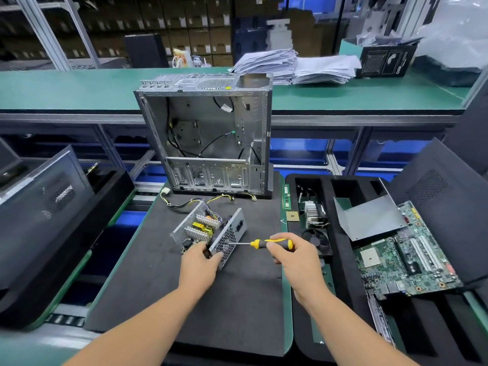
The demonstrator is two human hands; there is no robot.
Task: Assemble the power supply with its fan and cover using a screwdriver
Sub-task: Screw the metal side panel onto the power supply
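PSU (208,232) sits open-topped on the black foam mat (237,299), in front of the empty case (208,133). Probably stiff sheet metal, moderate weight; board and heatsinks exposed, so hold by the walls. Left hand (199,262) grips the grille-panel corner. Right hand (293,253) is clenched round the screwdriver (260,243), tip at the grille.

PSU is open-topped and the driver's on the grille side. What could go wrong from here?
1. The screwdriver tip could slip off the perforated panel of the power supply toward the left hand, which grips that end.
2. The supply stands tilted on the foam mat; sideways push may shift it.
3. Its exposed heatsinks and board could be struck.
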